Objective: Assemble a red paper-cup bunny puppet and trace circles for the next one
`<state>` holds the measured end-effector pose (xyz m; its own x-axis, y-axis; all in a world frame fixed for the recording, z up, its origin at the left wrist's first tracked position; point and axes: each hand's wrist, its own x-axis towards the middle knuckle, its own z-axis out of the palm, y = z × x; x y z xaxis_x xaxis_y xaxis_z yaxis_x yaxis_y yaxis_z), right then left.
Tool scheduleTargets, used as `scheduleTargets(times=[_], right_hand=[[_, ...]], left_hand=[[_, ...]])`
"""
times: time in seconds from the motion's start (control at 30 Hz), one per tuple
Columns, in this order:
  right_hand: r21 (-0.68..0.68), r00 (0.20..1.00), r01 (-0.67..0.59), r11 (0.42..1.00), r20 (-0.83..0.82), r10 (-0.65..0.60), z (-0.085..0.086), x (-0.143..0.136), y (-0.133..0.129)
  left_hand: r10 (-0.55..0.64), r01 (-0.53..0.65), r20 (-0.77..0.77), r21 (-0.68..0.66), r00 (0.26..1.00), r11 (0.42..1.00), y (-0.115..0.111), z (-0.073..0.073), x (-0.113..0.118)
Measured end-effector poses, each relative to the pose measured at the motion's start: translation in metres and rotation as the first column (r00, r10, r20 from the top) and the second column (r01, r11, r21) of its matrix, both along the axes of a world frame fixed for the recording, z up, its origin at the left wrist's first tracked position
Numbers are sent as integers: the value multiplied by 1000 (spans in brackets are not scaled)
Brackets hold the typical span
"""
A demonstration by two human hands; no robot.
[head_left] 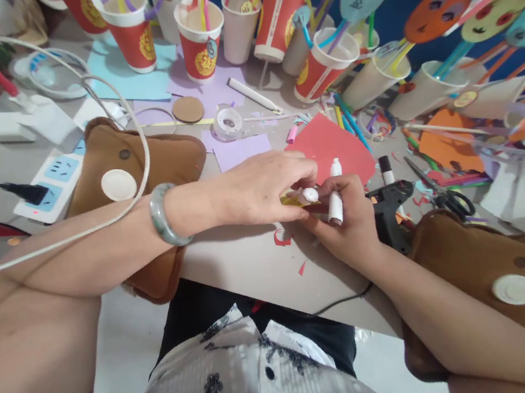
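Observation:
Both my hands meet over the table in the middle of the view. My left hand (pixel 256 191), with a jade-like bangle (pixel 167 215) on its wrist, pinches a small yellow piece (pixel 292 199); what it is I cannot make out. A white rounded end (pixel 310 195) shows beside it between the hands. In my right hand (pixel 356 224) a white marker (pixel 336 205) is gripped, standing tilted between thumb and fingers. Just beyond the fingers lies a sheet of red paper (pixel 326 138). Red paper scraps (pixel 281 238) are scattered nearer to me.
A black glue gun (pixel 392 211) and scissors (pixel 448 197) lie right of my hand. Brown cushion-like pouches (pixel 161 153) flank my forearms. Red and white paper cups (pixel 201 41) with coloured sticks line the back. A white cable (pixel 142 130) crosses above my left forearm, near a power strip (pixel 54 182).

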<state>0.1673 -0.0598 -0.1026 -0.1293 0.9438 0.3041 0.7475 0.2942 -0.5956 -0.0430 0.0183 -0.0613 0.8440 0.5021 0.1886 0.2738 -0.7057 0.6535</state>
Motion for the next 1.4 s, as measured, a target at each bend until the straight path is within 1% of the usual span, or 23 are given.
scheduleTargets(times=[0.13, 0.23, 0.33, 0.43, 0.6, 0.77, 0.9, 1.17, 1.4], right_hand=[[10, 1000, -16, 1000, -27, 16, 0, -2, 0], [-22, 999, -31, 999, -29, 30, -1, -3, 0], [-34, 1000, -23, 999, -11, 23, -3, 0, -1], [-29, 999, -23, 999, 23, 24, -4, 3, -2], [-9, 996, -53, 999, 72, 53, -3, 7, -4], [2, 995, -42, 999, 89, 41, -3, 6, -3], [27, 993, -71, 997, 93, 68, -3, 6, -3], [40, 991, -104, 994, 90, 100, -2, 6, -2], [43, 990, -112, 993, 91, 108, -3, 5, -3]], left_hand=[[-4, 4, -1, 0, 1000, 1000, 0, -3, 1], [-18, 18, -7, 7, 1000, 1000, 1, -4, 1], [-21, 21, -19, 15, 1000, 1000, 2, -3, 1], [2, -1, -27, 17, 1000, 1000, 3, -2, 1], [10, -11, -32, -25, 999, 1000, 4, -2, 0], [18, -15, 49, -70, 999, 997, 4, -5, 0], [36, -27, 99, -91, 994, 995, 4, -6, 1], [44, -30, 105, -126, 994, 992, 4, -4, 1], [19, -5, 109, -133, 994, 991, 4, -5, 1]])
